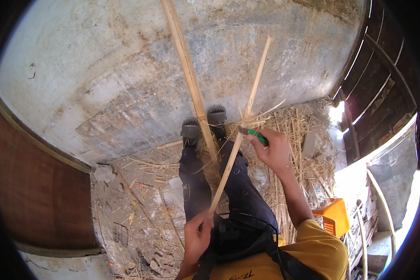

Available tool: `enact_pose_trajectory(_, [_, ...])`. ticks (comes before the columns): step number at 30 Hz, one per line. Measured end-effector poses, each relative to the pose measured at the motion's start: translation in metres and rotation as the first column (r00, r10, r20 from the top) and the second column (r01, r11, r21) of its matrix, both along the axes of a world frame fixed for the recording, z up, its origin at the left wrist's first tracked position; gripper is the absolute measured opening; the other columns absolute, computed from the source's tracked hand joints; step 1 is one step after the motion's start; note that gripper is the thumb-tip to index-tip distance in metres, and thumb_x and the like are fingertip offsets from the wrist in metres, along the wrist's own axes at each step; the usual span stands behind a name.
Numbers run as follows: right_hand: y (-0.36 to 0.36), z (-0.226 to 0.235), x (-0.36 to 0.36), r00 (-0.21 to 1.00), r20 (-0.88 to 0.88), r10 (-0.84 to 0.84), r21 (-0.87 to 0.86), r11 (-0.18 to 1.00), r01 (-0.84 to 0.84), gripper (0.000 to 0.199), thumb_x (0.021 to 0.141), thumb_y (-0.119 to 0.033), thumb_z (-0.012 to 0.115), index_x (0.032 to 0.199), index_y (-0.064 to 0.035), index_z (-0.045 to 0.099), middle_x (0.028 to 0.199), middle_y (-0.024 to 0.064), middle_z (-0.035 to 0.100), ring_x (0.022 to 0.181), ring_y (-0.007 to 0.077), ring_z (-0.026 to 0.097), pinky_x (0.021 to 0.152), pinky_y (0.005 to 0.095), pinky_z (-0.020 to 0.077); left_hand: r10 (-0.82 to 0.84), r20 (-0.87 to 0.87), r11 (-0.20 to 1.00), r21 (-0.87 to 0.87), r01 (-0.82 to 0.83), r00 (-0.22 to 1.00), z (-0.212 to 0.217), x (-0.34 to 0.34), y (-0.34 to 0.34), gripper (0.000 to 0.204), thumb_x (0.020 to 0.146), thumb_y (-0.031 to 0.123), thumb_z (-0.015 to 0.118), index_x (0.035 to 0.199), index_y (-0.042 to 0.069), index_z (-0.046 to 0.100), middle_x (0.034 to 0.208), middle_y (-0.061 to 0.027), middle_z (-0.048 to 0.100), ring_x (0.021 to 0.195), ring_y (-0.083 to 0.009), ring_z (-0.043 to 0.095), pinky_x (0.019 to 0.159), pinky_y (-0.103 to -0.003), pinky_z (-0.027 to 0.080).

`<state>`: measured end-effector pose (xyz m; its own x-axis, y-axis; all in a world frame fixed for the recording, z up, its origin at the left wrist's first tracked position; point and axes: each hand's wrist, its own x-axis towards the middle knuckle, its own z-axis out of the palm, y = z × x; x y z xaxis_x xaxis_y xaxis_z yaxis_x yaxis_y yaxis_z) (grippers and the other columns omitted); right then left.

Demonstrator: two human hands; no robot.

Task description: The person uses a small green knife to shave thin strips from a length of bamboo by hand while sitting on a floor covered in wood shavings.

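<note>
My left hand is closed around the lower end of a split bamboo strip, close to my waist. The strip slants up and away to the right, between my legs and past my shoes. My right hand grips a knife with a green handle. Its short blade lies against the strip about midway along. Thin curled shavings stick out from the strip just beyond the blade.
A thick bamboo pole leans on the stained concrete wall between my feet. Straw-like shavings cover the floor. An orange plastic basket stands at lower right. A brown wooden panel is on the left.
</note>
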<state>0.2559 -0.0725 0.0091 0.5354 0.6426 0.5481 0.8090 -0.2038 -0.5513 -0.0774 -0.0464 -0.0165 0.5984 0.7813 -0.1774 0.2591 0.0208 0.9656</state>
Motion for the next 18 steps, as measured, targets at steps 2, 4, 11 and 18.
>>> enact_pose_trajectory(2, [-0.002,-0.003,0.012,1.0,0.013,0.018,-0.009,1.0,-0.018,0.029,0.1,-0.039,0.084,0.103,-0.0098,0.082,0.081,0.0114,0.074,0.063,0.0328,0.07,0.058,0.0425,0.0528,0.001,0.003,0.999,-0.033,-0.001,1.0,0.001,0.0,-0.002,0.021,0.115,0.011,0.064,0.118,-0.006,0.077,0.081,0.0005,0.058,0.076,-0.0066,0.052,0.066,-0.027,0.041])
enact_pose_trajectory(4, [-0.004,0.002,0.003,0.997,-0.034,0.07,-0.042,0.997,-0.071,0.029,0.1,-0.039,0.084,0.102,-0.0098,0.082,0.08,0.0111,0.074,0.063,0.0325,0.071,0.058,0.0422,0.0534,0.024,0.026,1.0,-0.008,-0.024,0.999,-0.007,-0.003,0.0,0.02,0.115,0.011,0.065,0.116,-0.006,0.076,0.081,0.0006,0.058,0.075,-0.0066,0.052,0.066,-0.027,0.041])
enact_pose_trajectory(11, [-0.009,-0.012,-0.036,0.976,-0.048,0.211,0.05,0.977,-0.208,0.03,0.101,-0.039,0.083,0.102,-0.0097,0.082,0.08,0.0114,0.073,0.064,0.032,0.072,0.06,0.0402,0.0565,0.025,0.089,1.0,-0.009,-0.025,0.996,-0.01,0.003,0.007,0.02,0.115,0.012,0.065,0.116,-0.006,0.075,0.083,0.0009,0.059,0.076,-0.0067,0.051,0.066,-0.026,0.042])
enact_pose_trajectory(18, [-0.001,-0.007,0.017,0.999,-0.01,-0.033,0.025,0.999,0.033,0.038,0.101,-0.042,0.083,0.089,-0.0069,0.075,0.069,0.013,0.064,0.058,0.0352,0.064,0.056,0.0461,0.0479,0.022,0.044,0.999,-0.034,-0.02,0.999,-0.005,-0.003,-0.004,0.022,0.115,0.013,0.066,0.115,-0.006,0.078,0.079,0.0025,0.058,0.072,-0.0052,0.049,0.063,-0.026,0.04])
